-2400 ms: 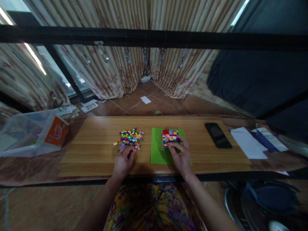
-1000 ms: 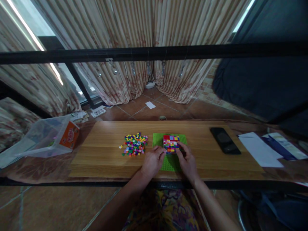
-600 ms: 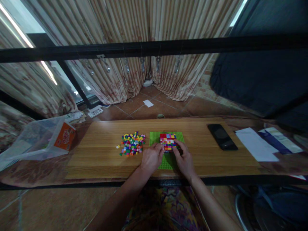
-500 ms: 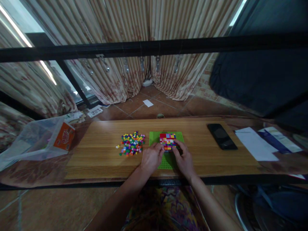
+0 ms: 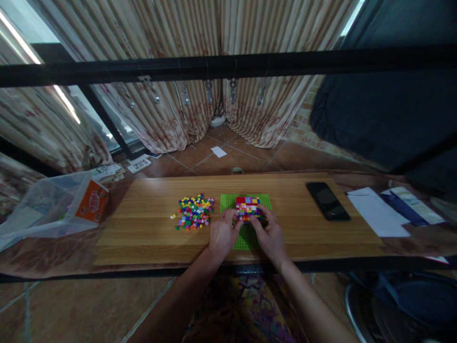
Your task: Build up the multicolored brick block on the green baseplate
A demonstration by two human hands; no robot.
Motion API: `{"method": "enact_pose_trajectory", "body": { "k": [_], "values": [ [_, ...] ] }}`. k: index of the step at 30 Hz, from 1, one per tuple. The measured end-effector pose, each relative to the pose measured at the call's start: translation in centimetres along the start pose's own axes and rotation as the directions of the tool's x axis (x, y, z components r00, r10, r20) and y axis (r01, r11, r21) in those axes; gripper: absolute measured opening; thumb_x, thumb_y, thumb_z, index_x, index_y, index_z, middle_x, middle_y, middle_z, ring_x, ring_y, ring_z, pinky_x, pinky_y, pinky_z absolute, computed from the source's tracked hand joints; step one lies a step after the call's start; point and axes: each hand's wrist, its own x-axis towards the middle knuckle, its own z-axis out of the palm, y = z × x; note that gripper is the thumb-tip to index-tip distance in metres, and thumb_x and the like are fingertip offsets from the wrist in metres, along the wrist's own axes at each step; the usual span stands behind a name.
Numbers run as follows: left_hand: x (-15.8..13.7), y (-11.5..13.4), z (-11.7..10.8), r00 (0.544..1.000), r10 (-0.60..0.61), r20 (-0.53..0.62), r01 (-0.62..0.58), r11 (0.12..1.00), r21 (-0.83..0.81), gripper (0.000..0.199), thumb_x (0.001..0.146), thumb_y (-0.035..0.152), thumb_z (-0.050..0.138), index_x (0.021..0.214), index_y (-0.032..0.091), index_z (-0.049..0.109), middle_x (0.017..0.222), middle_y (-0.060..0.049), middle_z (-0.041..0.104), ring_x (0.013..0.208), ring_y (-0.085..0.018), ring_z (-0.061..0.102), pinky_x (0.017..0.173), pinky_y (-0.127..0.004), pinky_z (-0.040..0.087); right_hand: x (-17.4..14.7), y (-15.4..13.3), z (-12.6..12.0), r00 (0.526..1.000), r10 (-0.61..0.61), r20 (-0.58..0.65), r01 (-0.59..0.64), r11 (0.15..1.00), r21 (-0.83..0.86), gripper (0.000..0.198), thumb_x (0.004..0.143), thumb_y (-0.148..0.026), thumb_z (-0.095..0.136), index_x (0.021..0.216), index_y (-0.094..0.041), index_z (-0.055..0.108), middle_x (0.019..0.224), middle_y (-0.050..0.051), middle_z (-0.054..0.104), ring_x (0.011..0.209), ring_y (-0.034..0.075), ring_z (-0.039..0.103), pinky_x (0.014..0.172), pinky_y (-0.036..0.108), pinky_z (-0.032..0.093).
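Note:
A green studded baseplate (image 5: 247, 241) lies on the wooden board in front of me. On its upper part sits a flat block of small multicoloured bricks (image 5: 247, 206) in tight rows, red at the far left. My left hand (image 5: 223, 233) is at the block's near left corner, fingers bent and thumb against the near edge. At the right side, my right hand (image 5: 270, 234) has its fingers along the block's right edge and its thumb on the near edge. The fingertips partly cover the front rows. Left of the baseplate is a loose pile of small coloured bricks (image 5: 195, 212).
A black phone (image 5: 328, 201) lies on the wooden board (image 5: 143, 243) to the right. White papers (image 5: 378, 213) are beyond it. A clear plastic bin (image 5: 53, 207) with an orange label stands at the left. A dark bar (image 5: 228, 69) crosses the view above the table.
My right thumb has moved left along the block's near edge, closer to my left hand. The left fingers have shifted slightly at the corner. The camera view has moved a little.

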Motion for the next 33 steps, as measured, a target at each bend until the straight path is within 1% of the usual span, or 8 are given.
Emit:
{"method": "enact_pose_trajectory", "body": {
  "k": [3,6,11,18,24,26,30,33],
  "values": [
    [0.1,0.0,0.2,0.998,-0.056,0.0,0.056,0.998,-0.019,0.019,0.08,0.019,0.064,0.096,0.022,0.053,0.085,0.001,0.064,0.075,-0.015,0.062,0.068,-0.026,0.047,0.1,-0.9,0.8,0.998,0.016,-0.058,-0.021,0.997,-0.073,0.06,0.08,-0.049,0.06,0.128,-0.015,0.051,0.123,0.016,0.058,0.114,0.029,0.053,0.099,0.049,0.04],
    [0.2,0.0,0.2,0.997,-0.074,0.012,0.074,0.997,-0.036,0.019,0.08,0.019,0.064,0.094,0.022,0.053,0.083,0.001,0.063,0.073,-0.014,0.061,0.065,-0.025,0.046,0.3,-1.5,1.6,0.997,0.033,-0.076,-0.043,0.99,-0.137,0.069,0.078,-0.052,0.061,0.133,-0.013,0.046,0.126,0.019,0.056,0.118,0.031,0.05,0.1,0.052,0.038],
    [0.2,0.0,0.2,0.996,-0.084,0.004,0.084,0.993,-0.083,0.019,0.078,0.017,0.063,0.093,0.022,0.053,0.081,0.002,0.061,0.073,-0.014,0.06,0.064,-0.025,0.045,0.4,-1.5,2.2,0.996,0.041,-0.08,-0.057,0.978,-0.199,0.07,0.078,-0.05,0.062,0.134,-0.012,0.044,0.126,0.019,0.055,0.118,0.032,0.049,0.1,0.051,0.038],
    [0.3,-0.4,0.3,0.997,-0.07,0.018,0.073,0.983,-0.166,0.015,0.079,0.019,0.062,0.091,0.023,0.054,0.078,0.002,0.06,0.072,-0.014,0.06,0.065,-0.025,0.046,0.5,-1.2,1.9,0.999,0.015,-0.041,-0.023,0.976,-0.216,0.064,0.08,-0.05,0.059,0.131,-0.014,0.047,0.121,0.017,0.056,0.114,0.03,0.05,0.098,0.05,0.04],
    [0.3,-0.6,0.7,0.997,-0.072,0.022,0.075,0.968,-0.239,0.014,0.08,0.019,0.06,0.091,0.022,0.053,0.078,0.003,0.06,0.071,-0.013,0.06,0.064,-0.024,0.047,0.1,-1.0,1.9,0.999,-0.026,-0.035,0.019,0.978,-0.206,0.062,0.082,-0.05,0.056,0.132,-0.014,0.046,0.123,0.017,0.055,0.115,0.029,0.049,0.099,0.048,0.039],
    [0.3,-0.6,0.8,0.996,-0.083,0.024,0.086,0.966,-0.243,0.016,0.079,0.019,0.061,0.093,0.022,0.053,0.077,0.003,0.059,0.071,-0.013,0.06,0.064,-0.023,0.046,0.1,-0.6,1.7,1.0,-0.02,-0.013,0.018,0.985,-0.17,0.062,0.082,-0.05,0.056,0.133,-0.015,0.045,0.126,0.017,0.054,0.118,0.029,0.049,0.1,0.048,0.039],
    [0.2,-0.5,0.8,0.995,-0.094,0.027,0.098,0.966,-0.239,0.019,0.078,0.021,0.065,0.092,0.022,0.053,0.077,0.004,0.06,0.07,-0.013,0.059,0.064,-0.024,0.047,0.3,0.0,1.3,0.999,0.026,0.03,-0.024,0.996,-0.09,0.064,0.081,-0.049,0.058,0.135,-0.017,0.043,0.129,0.015,0.054,0.118,0.028,0.05,0.101,0.049,0.037],
    [0.3,-0.5,0.7,0.994,-0.102,0.039,0.108,0.963,-0.249,0.019,0.078,0.019,0.064,0.093,0.022,0.053,0.08,0.003,0.062,0.072,-0.013,0.06,0.065,-0.024,0.047,0.4,0.0,1.5,0.998,0.048,0.027,-0.045,0.995,-0.092,0.068,0.077,-0.046,0.062,0.136,-0.017,0.042,0.128,0.015,0.053,0.117,0.029,0.051,0.102,0.05,0.036]
  ]
}}
